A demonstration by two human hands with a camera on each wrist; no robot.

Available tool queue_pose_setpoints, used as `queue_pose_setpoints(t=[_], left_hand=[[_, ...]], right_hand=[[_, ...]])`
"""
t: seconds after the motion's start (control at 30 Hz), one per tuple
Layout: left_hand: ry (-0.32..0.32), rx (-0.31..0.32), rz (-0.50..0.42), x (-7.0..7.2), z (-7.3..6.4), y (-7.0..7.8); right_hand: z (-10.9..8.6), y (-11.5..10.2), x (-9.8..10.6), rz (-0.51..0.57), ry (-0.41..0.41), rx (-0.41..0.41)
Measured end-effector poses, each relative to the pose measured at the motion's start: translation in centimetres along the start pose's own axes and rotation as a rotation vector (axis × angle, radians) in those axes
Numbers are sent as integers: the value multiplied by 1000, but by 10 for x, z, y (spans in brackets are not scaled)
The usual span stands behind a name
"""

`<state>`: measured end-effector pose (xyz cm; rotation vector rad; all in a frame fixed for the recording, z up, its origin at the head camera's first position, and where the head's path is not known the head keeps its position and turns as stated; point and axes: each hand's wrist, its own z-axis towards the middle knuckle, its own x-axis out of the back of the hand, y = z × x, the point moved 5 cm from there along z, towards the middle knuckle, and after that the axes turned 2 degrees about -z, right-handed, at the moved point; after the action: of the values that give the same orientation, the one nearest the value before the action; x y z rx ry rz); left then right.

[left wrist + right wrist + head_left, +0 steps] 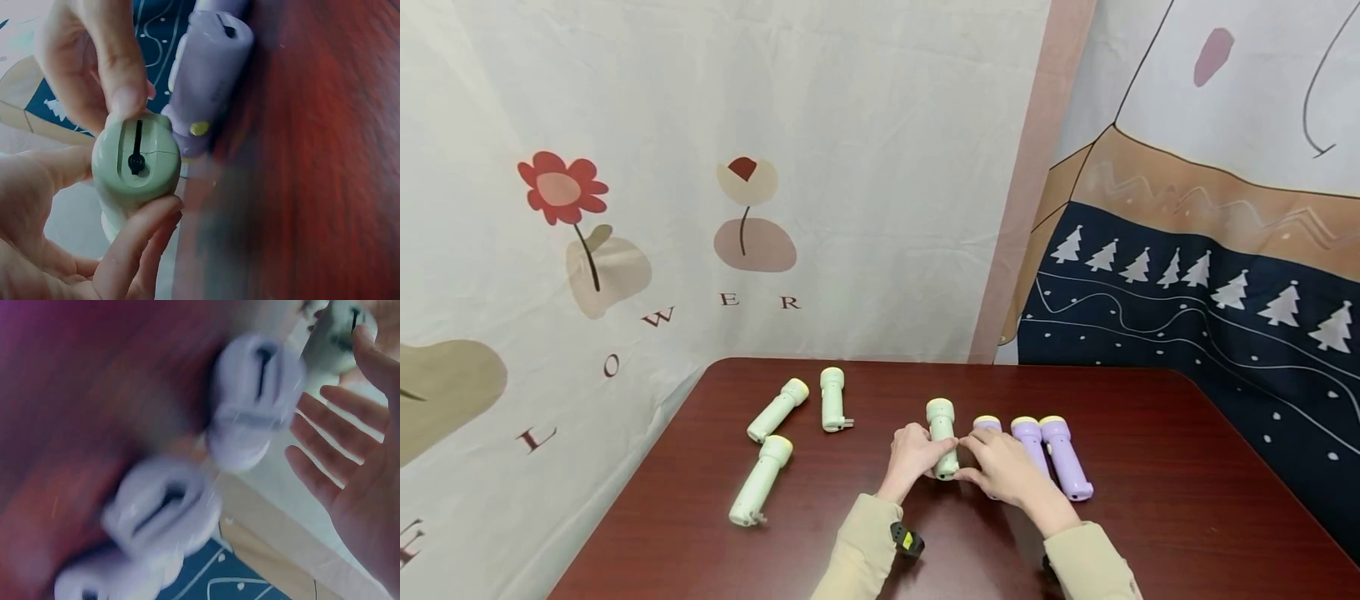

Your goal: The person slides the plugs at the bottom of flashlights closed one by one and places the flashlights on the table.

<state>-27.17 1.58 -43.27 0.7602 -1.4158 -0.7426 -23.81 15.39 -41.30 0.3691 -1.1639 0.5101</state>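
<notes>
A pale green flashlight (941, 425) lies mid-table, lens end pointing away. My left hand (913, 456) grips it from the left, thumb and fingers round its body. In the left wrist view, the flashlight's tail (139, 159) shows a narrow dark slot. My right hand (1003, 468) is on its other side, and its thumb (375, 359) touches the tail in the right wrist view. The right hand's other fingers are spread and fairly straight there. Beside this hand lie three purple flashlights (1064, 458), one partly hidden by it.
Left on the dark red table (647, 533) lie three more green flashlights: one at the back (832, 398), one angled (777, 410), one nearer (760, 483). Small parts stick out from the tails of two. Printed cloth (880, 167) hangs behind the table.
</notes>
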Motion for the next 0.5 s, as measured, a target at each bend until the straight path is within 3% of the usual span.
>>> queue_pose_setpoints(t=[0.27,0.5], left_hand=[[-8,-33,130,-9,-4,3],[-31,-39,187,-22,-8,5]], right_hand=[[-17,24,-8,-26,-109,91],[-23,34,-9,7,-153,37]])
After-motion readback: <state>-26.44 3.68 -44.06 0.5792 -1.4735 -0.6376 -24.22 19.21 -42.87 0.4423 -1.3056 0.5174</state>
